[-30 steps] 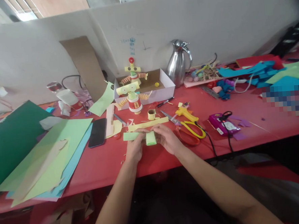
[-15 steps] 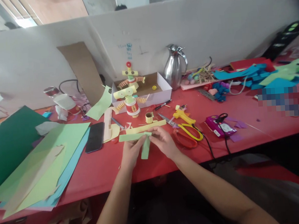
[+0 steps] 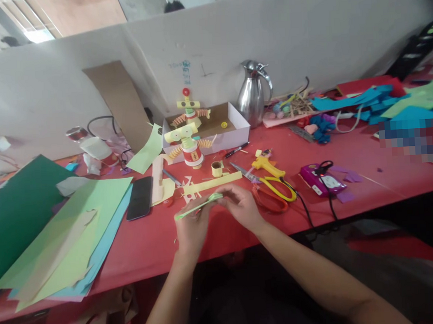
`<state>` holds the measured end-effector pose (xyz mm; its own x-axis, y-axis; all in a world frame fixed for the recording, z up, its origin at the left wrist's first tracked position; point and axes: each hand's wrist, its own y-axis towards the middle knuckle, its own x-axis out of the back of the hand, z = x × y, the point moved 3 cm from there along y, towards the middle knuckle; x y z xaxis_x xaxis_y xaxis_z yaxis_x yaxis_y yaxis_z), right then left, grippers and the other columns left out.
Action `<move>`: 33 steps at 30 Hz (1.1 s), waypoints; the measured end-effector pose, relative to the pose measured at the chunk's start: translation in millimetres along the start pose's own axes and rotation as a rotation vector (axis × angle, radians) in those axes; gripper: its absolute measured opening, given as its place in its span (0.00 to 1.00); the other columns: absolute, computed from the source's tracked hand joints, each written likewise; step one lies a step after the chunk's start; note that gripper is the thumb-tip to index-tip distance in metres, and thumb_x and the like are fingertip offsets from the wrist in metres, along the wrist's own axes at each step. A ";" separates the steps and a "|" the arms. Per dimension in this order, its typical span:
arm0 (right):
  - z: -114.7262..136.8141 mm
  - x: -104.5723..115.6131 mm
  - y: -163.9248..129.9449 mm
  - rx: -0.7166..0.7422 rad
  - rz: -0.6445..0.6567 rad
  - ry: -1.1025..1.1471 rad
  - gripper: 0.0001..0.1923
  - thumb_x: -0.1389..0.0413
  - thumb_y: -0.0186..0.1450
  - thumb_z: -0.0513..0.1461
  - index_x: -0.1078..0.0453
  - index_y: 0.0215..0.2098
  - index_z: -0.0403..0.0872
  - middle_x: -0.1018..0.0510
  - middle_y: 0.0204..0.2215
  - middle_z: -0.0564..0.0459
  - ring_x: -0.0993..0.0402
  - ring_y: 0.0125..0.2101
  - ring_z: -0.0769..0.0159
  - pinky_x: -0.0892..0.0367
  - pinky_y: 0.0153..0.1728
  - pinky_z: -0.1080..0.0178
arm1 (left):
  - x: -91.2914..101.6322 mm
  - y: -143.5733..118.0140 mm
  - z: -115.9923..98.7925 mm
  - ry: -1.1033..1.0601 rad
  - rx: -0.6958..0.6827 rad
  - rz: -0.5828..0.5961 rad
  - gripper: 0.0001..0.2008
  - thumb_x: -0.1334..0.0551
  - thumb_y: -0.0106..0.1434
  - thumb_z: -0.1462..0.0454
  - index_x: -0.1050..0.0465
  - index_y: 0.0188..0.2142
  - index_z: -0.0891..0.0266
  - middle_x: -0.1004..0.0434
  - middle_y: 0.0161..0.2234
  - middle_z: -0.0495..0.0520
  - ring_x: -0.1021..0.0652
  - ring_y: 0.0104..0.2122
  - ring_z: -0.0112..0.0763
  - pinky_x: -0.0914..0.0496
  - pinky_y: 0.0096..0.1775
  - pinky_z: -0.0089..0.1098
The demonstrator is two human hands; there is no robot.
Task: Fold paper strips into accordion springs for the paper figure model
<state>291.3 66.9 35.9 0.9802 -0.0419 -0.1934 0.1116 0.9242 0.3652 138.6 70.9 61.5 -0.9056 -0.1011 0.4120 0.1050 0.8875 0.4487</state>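
Both hands meet just above the near edge of the red table top (image 3: 141, 245). The left hand (image 3: 191, 227) and the right hand (image 3: 241, 207) each pinch the thin light-green paper strip (image 3: 197, 208), which shows almost edge-on and slants down to the left, off the table surface. The right fingertips close on its upper right end; the left fingers grip nearer the middle, and the left end sticks out free.

Judgement on handling: the strip is very light, limp and easily creased or torn. Best held as here, with fingertip pinches on the flat faces close to the fold, not by the free end.

Containers: an open white cardboard box with a brown inside (image 3: 236, 126) stands at the back, near the partition. A small yellow round piece (image 3: 223, 125) lies in it; a paper-cup figure with yellow paper arms (image 3: 191, 149) stands just in front of its left part, and a second smaller figure (image 3: 188, 110) appears to stand inside. A lidded steel jug (image 3: 252, 96) stands just right of the box; contents not visible.
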 end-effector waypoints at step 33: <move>-6.9 11.5 -10.6 0.120 0.379 -0.742 0.13 0.36 0.60 0.36 0.23 0.44 0.51 0.19 0.39 0.49 0.29 0.42 0.56 0.34 0.45 0.54 | 4.2 -8.5 24.9 0.447 -0.395 0.364 0.16 0.42 0.57 0.75 0.21 0.38 0.58 0.18 0.35 0.54 0.21 0.35 0.37 0.33 0.46 0.42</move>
<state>300.3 59.2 23.4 0.8033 -0.0137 0.5954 -0.2716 0.8813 0.3868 123.7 74.1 39.6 -0.5370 -0.0789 0.8399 0.5881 0.6789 0.4397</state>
